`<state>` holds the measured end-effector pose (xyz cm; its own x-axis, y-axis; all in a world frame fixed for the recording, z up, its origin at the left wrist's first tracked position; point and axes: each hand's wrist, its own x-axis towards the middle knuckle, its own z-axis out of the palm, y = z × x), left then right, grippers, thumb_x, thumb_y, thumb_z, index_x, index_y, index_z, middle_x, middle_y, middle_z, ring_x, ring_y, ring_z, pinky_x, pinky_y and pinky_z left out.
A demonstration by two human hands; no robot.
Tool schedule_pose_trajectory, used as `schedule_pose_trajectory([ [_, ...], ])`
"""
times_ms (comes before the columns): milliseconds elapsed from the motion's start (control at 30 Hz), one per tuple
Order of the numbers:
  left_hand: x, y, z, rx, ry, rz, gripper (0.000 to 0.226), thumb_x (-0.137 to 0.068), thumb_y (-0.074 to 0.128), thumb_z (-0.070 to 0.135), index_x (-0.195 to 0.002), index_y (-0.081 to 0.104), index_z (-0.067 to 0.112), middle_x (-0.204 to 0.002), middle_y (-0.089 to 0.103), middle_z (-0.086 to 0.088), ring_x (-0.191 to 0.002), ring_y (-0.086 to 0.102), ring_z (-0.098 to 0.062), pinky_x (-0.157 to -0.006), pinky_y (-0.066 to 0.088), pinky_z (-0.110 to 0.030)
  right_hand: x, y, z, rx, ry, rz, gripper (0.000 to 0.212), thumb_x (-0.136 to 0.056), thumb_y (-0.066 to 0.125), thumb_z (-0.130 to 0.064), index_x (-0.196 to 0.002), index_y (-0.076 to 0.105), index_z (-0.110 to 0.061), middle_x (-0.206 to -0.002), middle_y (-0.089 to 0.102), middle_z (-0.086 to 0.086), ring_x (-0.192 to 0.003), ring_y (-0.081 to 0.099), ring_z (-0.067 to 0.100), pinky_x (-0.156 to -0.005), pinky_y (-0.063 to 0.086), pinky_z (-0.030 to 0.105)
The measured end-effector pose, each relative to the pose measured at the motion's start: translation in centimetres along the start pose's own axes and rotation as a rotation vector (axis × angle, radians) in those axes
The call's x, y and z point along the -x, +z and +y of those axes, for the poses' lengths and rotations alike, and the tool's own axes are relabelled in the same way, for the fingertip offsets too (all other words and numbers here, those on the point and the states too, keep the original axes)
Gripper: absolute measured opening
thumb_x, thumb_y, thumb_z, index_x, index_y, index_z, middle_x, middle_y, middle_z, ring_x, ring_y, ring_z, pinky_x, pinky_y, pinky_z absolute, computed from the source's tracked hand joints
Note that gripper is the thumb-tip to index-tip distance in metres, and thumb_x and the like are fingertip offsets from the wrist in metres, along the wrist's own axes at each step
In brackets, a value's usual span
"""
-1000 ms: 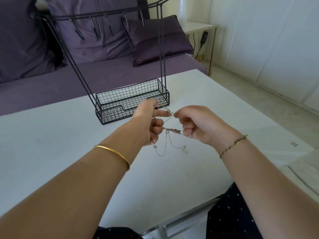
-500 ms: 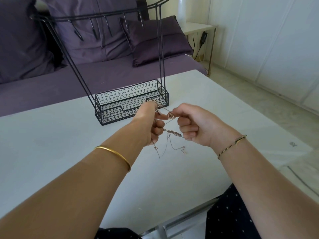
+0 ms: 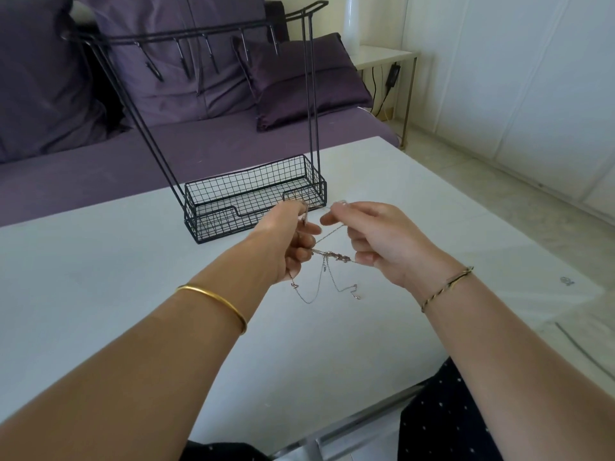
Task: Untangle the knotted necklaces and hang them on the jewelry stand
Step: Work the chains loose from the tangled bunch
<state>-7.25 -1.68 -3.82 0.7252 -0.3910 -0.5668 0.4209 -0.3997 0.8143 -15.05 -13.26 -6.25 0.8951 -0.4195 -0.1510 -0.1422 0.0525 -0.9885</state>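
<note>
Necklaces (image 3: 332, 256), knotted into one thin tangle, are hanging in the air between my two grips, raised above the bench (image 3: 100, 267).

From the head view, my left grip (image 3: 288, 241) is curling its fingers round the chains on its side, with a strand pinched up near the thumb. My right grip (image 3: 376, 239) is pinching one strand at its upper fingertips and holding another lower down against its curled fingers. One chain is slanting from the top of my right grip down towards the middle fingers of my left. The knot itself is stretching nearly level between the lower fingers of both grips. Loose loops and clasp ends are dangling just beneath the knot, below both grips.

A black wire jewelry stand (image 3: 253, 201), with a mesh basket at its foot and a row of hooks along its top bar, is standing on the bench just beyond my left grip. Its near edge is showing right behind my left fingertips, and I cannot tell whether they are touching it.

I am wearing a gold bangle (image 3: 216, 302) behind my left grip and a braided bracelet (image 3: 446, 289) behind my right. A purple sofa (image 3: 100, 168) with cushions is lying beyond the stand.
</note>
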Motion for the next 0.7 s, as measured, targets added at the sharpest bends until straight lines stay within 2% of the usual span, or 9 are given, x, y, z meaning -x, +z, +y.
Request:
schedule_pose_trajectory([
  [133,-0.07,-0.44,-0.11,0.002,0.007,-0.004,0.027,-0.097,0.039,0.029,-0.082,0.056,0.015,-0.048,0.042,0.006,-0.036,0.034,-0.008,-0.037,0.021,-0.014,-0.09,-0.13,-0.17,-0.099,0.037,0.019,0.025,-0.095,0.054,-0.032,-0.091,0.072,-0.015,-0.054,0.028,-0.007,-0.045,0.019,0.01,-0.041,0.026,0.019],
  [233,-0.19,-0.45,-0.03,0.021,0.021,0.005,0.021,-0.095,0.04,0.021,-0.079,0.053,0.016,-0.048,0.043,0.006,-0.034,0.035,-0.008,-0.036,0.02,-0.012,-0.15,-0.16,-0.11,-0.11,0.059,0.036,0.026,-0.097,0.051,-0.031,-0.088,0.069,-0.014,-0.054,0.032,-0.004,-0.041,0.021,0.01,-0.039,0.026,0.018],
  [367,-0.38,-0.45,-0.03,0.086,0.06,0.014,0.022,-0.095,0.039,0.012,-0.078,0.052,0.017,-0.05,0.044,0.006,-0.034,0.035,-0.006,-0.035,0.021,-0.011,-0.2,-0.23,0.01,-0.109,0.093,0.066,0.028,-0.098,0.049,-0.03,-0.083,0.066,-0.014,-0.053,0.026,-0.003,-0.039,0.019,0.01,-0.039,0.023,0.018],
  [500,-0.43,-0.5,-0.06,0.128,0.064,0.014,0.023,-0.094,0.04,0.011,-0.076,0.052,0.017,-0.052,0.045,0.005,-0.034,0.035,-0.007,-0.035,0.021,-0.01,-0.25,-0.28,0.03,-0.153,0.131,0.046,0.028,-0.098,0.05,-0.03,-0.082,0.066,-0.013,-0.049,0.023,-0.006,-0.039,0.017,0.009,-0.038,0.021,0.018],
  [700,-0.17,-0.58,0.08,0.081,0.024,0.027,0.019,-0.09,0.04,0.014,-0.076,0.052,0.016,-0.048,0.041,0.005,-0.034,0.033,-0.008,-0.036,0.021,-0.011,-0.41,-0.28,0.01,-0.246,0.219,0.011,0.022,-0.094,0.054,-0.026,-0.083,0.067,-0.011,-0.055,0.018,-0.005,-0.037,0.014,0.009,-0.037,0.02,0.019],
])
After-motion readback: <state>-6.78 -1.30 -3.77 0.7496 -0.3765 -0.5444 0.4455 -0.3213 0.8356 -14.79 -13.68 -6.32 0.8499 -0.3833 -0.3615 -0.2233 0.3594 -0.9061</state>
